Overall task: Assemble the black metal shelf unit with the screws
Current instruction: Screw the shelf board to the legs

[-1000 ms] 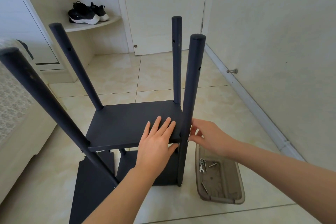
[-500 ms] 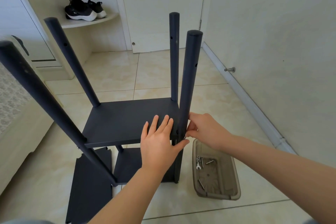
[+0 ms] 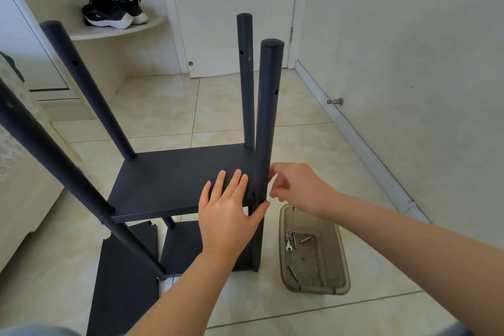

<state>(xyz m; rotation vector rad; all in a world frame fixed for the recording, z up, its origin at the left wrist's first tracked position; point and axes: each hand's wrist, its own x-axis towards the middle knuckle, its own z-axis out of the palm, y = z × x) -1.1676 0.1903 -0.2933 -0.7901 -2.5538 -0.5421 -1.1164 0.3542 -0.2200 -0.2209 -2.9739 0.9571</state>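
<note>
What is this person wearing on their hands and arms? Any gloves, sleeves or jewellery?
Nothing that shows. The left hand and right hand are bare, with no gloves, rings, watch or sleeves anywhere up to the picture's edge.

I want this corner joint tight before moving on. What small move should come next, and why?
Probably turn a screw into the near right post with the right hand: its curled fingers sit at that joint, and the left hand lies flat on the shelf panel beside it. Any screw there is too small to see.
</note>
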